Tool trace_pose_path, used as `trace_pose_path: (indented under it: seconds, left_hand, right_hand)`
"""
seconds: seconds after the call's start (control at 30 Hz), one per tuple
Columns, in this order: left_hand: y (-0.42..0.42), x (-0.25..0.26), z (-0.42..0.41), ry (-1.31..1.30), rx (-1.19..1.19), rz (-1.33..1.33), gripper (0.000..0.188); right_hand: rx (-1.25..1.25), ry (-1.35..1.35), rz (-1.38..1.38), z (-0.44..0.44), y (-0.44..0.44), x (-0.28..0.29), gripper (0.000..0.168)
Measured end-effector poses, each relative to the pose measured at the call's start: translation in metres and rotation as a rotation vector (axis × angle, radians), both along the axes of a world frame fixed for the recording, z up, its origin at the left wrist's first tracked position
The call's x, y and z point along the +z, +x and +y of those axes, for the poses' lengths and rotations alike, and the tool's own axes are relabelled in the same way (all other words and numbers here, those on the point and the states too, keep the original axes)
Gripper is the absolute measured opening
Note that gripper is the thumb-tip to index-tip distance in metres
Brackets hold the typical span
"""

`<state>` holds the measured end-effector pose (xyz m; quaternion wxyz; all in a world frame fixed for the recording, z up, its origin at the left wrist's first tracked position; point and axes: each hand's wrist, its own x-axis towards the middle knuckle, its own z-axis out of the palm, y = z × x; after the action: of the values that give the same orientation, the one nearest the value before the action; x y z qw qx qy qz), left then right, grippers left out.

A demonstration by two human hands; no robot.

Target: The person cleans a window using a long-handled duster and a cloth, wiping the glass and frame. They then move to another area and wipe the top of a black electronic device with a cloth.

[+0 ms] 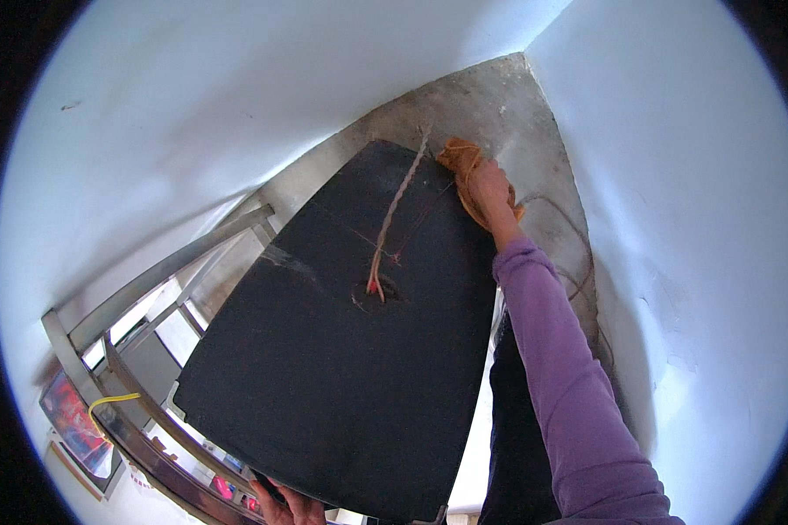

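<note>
A large black speaker cabinet [341, 380] with metal corner guards fills the middle of the view. From a round recess in its upper panel, a twisted two-strand wire [397, 197] runs up toward the wall. Cobweb-like threads and dust lie on the panel. My right hand [491, 187], in a purple sleeve, grips a bunched orange-brown cloth [463, 157] against the cabinet's far right edge. At the bottom, my left hand [292, 508] has its fingers around the cabinet's near edge; the rest of that hand is out of the picture.
White walls [670, 197] meet at a corner beyond a bare concrete ledge [499, 92]. A metal railing [164, 275] runs along the left, with a yellow strip [115, 398] tied on it. A loose cable [574, 236] curls at right. A colourful picture [79, 420] shows lower left.
</note>
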<state>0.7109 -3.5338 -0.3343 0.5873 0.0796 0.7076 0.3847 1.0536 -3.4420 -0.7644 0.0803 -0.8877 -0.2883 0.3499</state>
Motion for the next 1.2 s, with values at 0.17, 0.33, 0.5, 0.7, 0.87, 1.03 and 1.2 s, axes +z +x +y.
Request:
trace_pose_path:
  seconds: [0.17,0.33,0.5,0.7,0.87,1.03,1.2]
  left_hand:
    - [0.005,0.0,0.0,-0.048,0.071,0.201,0.033]
    - [-0.006,0.001,0.0,-0.145,0.172,0.056,0.032]
    - [-0.027,-0.001,-0.009,-0.157,0.107,-0.009,0.026]
    - [-0.033,-0.01,-0.005,-0.159,0.154,0.027,0.033]
    - [-0.05,-0.01,-0.016,-0.153,0.132,-0.138,0.033]
    - [-0.042,-0.01,-0.012,-0.188,0.159,-0.027,0.026]
    - [-0.041,-0.015,-0.008,-0.17,0.095,-0.046,0.027]
  right_hand:
    - [0.217,0.062,0.104,-0.023,-0.001,0.026,0.029]
    - [0.317,0.41,0.053,-0.074,-0.02,0.083,0.03]
    - [-0.219,0.261,1.061,-0.076,-0.03,0.249,0.026]
    - [0.621,0.845,1.118,-0.059,-0.166,0.35,0.041]
    - [0.832,0.899,0.683,-0.011,-0.208,0.311,0.027]
    - [0.584,0.406,0.054,0.072,-0.177,0.164,0.034]
    - [0.504,0.193,0.046,0.098,-0.145,0.137,0.037]
